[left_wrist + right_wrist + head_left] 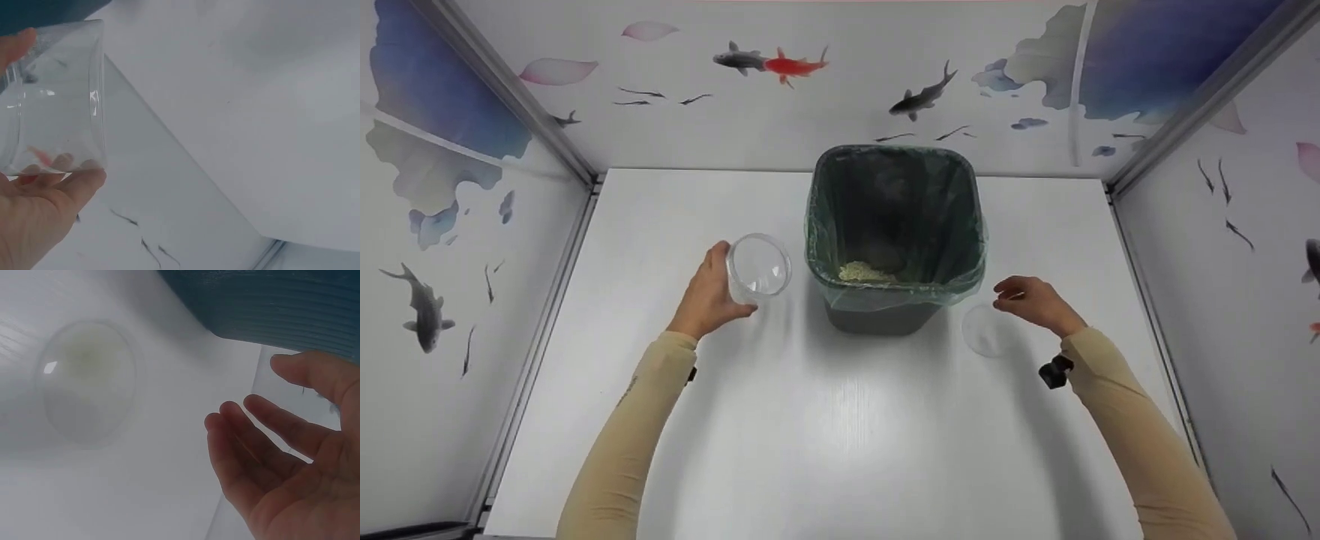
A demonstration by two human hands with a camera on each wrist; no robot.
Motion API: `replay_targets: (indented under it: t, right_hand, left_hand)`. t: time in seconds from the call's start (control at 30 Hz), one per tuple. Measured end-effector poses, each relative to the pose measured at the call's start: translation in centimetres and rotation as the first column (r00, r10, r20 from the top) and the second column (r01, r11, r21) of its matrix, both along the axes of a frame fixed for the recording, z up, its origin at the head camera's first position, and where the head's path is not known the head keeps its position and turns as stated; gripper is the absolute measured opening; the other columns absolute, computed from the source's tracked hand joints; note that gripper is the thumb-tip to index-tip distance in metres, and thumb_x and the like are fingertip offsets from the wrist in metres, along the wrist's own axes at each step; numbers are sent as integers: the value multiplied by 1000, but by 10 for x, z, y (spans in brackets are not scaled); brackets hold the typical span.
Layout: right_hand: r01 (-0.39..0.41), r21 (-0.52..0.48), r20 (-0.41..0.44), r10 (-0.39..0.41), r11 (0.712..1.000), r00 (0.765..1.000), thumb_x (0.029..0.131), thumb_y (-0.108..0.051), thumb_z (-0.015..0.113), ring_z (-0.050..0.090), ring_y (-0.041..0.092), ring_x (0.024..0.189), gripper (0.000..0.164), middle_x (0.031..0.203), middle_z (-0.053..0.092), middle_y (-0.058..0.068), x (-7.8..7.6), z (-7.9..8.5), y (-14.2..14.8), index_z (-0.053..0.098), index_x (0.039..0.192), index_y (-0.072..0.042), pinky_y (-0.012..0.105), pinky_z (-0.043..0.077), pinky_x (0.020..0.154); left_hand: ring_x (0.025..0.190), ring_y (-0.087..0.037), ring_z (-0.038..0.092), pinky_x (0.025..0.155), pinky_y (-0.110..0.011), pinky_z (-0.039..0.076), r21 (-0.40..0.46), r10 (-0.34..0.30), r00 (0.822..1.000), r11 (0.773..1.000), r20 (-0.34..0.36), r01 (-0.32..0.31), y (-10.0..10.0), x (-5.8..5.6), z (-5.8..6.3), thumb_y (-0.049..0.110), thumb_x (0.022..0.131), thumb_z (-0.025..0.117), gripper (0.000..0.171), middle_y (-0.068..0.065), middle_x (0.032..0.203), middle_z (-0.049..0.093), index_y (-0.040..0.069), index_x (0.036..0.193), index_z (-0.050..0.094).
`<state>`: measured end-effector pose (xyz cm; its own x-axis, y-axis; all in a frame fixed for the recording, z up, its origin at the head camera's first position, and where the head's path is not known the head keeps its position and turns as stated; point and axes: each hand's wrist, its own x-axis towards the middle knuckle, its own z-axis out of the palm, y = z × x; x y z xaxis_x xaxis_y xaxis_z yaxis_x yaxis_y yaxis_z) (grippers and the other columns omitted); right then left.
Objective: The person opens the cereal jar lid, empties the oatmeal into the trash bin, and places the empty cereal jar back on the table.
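Observation:
My left hand (706, 301) grips a clear round plastic jar (760, 266) to the left of the bin. The left wrist view has the see-through jar (62, 107) between thumb and fingertips, with nothing visible inside. On the other side of the bin, my right hand (1039, 301) hovers over the table with fingers loosely bent and nothing in them. A clear disc-shaped lid (984, 331) lies flat on the table just left of that hand. In the right wrist view the lid (87, 385) sits apart from the fingertips (230, 410).
A dark grey bin (877, 321) with a green plastic liner (900, 298) stands at the back middle of the white table (840, 435). Pale yellowish crumbly material (864, 271) lies in it. White panels printed with fish (922, 97) enclose the table's back and sides.

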<state>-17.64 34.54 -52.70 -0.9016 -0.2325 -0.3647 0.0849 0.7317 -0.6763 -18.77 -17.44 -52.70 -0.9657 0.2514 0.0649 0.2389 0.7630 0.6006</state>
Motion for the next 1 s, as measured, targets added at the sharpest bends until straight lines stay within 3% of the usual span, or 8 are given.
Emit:
replay_targets:
  t: [0.3, 0.5, 0.67, 0.83, 0.9, 1.0]
  right_hand:
    - [24, -41, 33, -22, 999, 999, 96, -18, 60, 54, 43, 113, 40, 117, 58, 26, 12, -22, 0, 55, 124, 9, 53, 45, 93]
    - [39, -45, 77, -36, 998, 996, 96, -21, 60, 53, 41, 114, 43, 119, 57, 25, 17, -30, 0, 54, 126, 9, 52, 44, 94]
    - [49, -41, 89, -45, 998, 995, 96, -19, 60, 53, 41, 115, 42, 120, 57, 25, 18, -32, 1, 53, 127, 9, 53, 43, 96]
    - [50, -60, 86, -45, 997, 995, 96, -18, 59, 52, 41, 115, 42, 120, 56, 26, 18, -31, 1, 52, 128, 10, 53, 42, 97]
    - [51, -69, 83, -45, 996, 996, 97, -17, 59, 52, 41, 115, 42, 120, 56, 26, 18, -30, 2, 51, 128, 11, 53, 42, 97]
    - [53, -73, 78, -48, 996, 996, 97, -17, 59, 52, 41, 114, 43, 120, 56, 26, 19, -30, 2, 51, 128, 11, 53, 43, 97]
  left_hand:
    - [131, -40, 39, 108, -51, 31, 184, -88, 990, 981, 111, 67, 18, 37, -55, 10, 62, 91, 111, -27, 143, 36, -3, 145, 19]
    - [128, -42, 40, 105, -54, 32, 306, -215, 968, 937, 125, 169, 42, 57, -81, 12, 59, 93, 110, -28, 141, 37, -6, 143, 23]
    - [129, -43, 39, 106, -53, 32, 356, -341, 934, 890, 106, 285, 76, 65, -96, 14, 58, 93, 112, -28, 140, 37, -6, 143, 24]
    - [128, -41, 40, 108, -45, 31, 391, -462, 886, 822, 36, 413, 112, 66, -109, 12, 55, 94, 110, -28, 136, 39, -6, 140, 26]
    - [128, -40, 40, 109, -43, 30, 396, -491, 871, 806, 30, 440, 124, 67, -112, 12, 54, 95, 110, -27, 136, 40, -5, 139, 26]
    - [129, -39, 39, 110, -40, 29, 386, -518, 854, 799, 49, 462, 138, 67, -115, 13, 55, 95, 111, -28, 137, 39, -4, 139, 24]
